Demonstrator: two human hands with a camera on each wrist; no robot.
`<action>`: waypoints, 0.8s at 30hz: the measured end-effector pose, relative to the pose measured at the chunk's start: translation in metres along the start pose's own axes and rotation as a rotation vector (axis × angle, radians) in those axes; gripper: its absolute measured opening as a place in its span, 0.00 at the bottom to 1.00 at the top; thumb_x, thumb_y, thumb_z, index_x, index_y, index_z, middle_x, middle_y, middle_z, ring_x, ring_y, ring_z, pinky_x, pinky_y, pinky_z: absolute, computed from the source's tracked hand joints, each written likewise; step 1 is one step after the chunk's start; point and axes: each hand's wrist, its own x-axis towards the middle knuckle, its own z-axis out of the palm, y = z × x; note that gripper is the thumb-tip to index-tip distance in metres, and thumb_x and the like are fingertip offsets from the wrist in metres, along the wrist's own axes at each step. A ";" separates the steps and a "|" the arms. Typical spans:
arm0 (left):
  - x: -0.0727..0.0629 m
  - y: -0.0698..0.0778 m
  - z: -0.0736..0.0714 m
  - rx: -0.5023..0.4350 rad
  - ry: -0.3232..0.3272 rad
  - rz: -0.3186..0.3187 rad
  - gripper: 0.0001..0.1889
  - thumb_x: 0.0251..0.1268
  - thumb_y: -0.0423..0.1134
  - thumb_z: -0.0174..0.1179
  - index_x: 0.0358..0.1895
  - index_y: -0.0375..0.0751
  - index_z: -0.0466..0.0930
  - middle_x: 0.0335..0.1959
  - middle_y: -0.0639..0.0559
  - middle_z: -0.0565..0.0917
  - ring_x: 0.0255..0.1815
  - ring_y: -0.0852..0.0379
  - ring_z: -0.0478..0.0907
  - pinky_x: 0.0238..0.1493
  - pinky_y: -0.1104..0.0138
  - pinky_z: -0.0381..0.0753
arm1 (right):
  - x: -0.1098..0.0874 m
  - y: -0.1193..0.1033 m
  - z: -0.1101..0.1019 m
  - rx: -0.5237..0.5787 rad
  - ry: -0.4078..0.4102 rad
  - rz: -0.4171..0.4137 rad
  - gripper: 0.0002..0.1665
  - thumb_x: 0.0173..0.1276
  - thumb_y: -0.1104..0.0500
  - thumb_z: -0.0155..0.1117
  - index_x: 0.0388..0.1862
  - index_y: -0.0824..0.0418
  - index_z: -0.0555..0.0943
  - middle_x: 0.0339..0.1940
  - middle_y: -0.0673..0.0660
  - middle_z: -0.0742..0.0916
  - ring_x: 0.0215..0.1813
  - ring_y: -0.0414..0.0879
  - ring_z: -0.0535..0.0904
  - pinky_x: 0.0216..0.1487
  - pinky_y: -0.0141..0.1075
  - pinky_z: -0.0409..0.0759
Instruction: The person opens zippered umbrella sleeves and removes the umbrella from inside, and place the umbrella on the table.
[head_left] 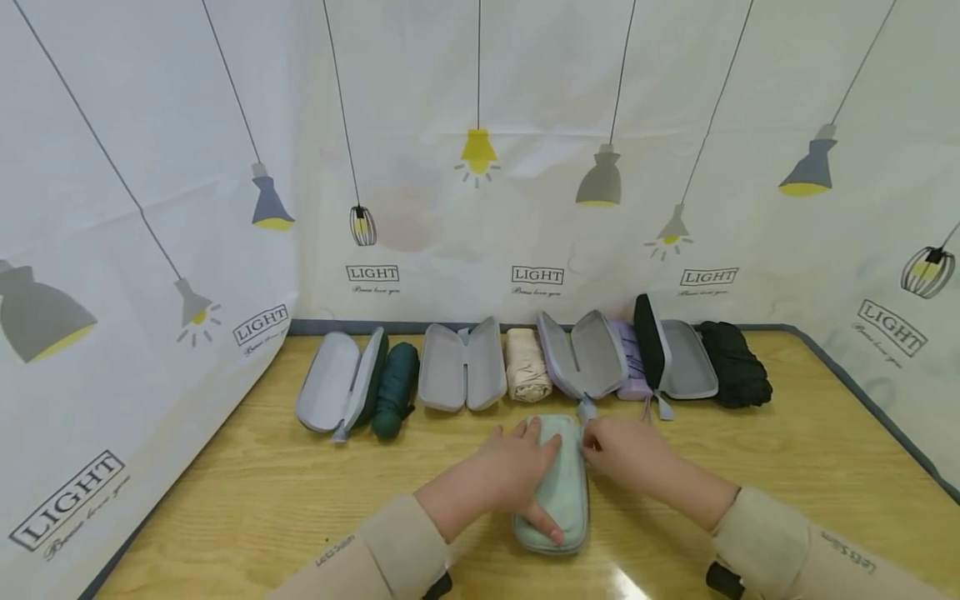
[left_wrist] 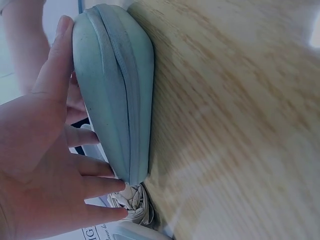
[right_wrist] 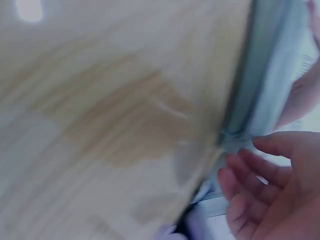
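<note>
A mint-green zippered case lies lengthwise on the table with its lid down on its base. My left hand rests across the lid, fingers spread and thumb near the close end. In the left wrist view the zipper band runs along the side of the case. My right hand is at the far right corner. Its thumb and curled fingers pinch a greyish zipper pull, partly hidden by the fingertips.
Along the back edge stand open cases: dark green, grey-lined, lilac and black. Between and beside them lie compact umbrellas in dark teal, beige, lilac and black. A printed curtain hangs behind.
</note>
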 end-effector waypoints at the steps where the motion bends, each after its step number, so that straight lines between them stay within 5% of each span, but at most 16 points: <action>1: 0.000 0.000 0.000 -0.003 0.001 -0.001 0.65 0.34 0.81 0.61 0.77 0.46 0.54 0.75 0.36 0.55 0.74 0.41 0.55 0.65 0.45 0.63 | 0.000 -0.005 -0.004 0.042 -0.011 0.025 0.06 0.64 0.58 0.66 0.28 0.56 0.80 0.20 0.46 0.78 0.22 0.41 0.70 0.24 0.39 0.71; 7: 0.000 0.000 0.002 -0.020 0.032 -0.008 0.63 0.34 0.80 0.62 0.73 0.42 0.59 0.74 0.36 0.57 0.73 0.42 0.57 0.63 0.44 0.66 | 0.000 -0.029 -0.016 0.090 -0.084 0.032 0.15 0.60 0.51 0.73 0.38 0.61 0.83 0.29 0.49 0.83 0.29 0.43 0.77 0.32 0.41 0.77; 15: -0.001 -0.002 0.004 -0.096 0.088 -0.006 0.58 0.32 0.76 0.68 0.65 0.39 0.63 0.72 0.33 0.60 0.72 0.39 0.60 0.62 0.49 0.70 | 0.000 -0.045 -0.017 -0.073 -0.072 -0.026 0.16 0.55 0.51 0.76 0.20 0.57 0.79 0.19 0.49 0.78 0.23 0.45 0.74 0.26 0.44 0.76; 20: 0.003 -0.018 0.007 -0.386 0.080 0.070 0.52 0.37 0.62 0.77 0.66 0.40 0.64 0.68 0.39 0.66 0.68 0.47 0.66 0.62 0.61 0.71 | 0.004 -0.066 -0.009 -0.165 -0.072 0.008 0.20 0.57 0.42 0.71 0.20 0.55 0.80 0.21 0.52 0.82 0.27 0.49 0.80 0.27 0.48 0.80; 24: 0.003 -0.038 0.007 -0.664 -0.015 0.140 0.51 0.42 0.46 0.80 0.71 0.43 0.61 0.73 0.45 0.61 0.71 0.52 0.60 0.67 0.64 0.64 | 0.005 -0.081 0.000 -0.250 -0.075 0.059 0.29 0.57 0.33 0.66 0.17 0.56 0.80 0.21 0.53 0.82 0.25 0.49 0.80 0.23 0.46 0.80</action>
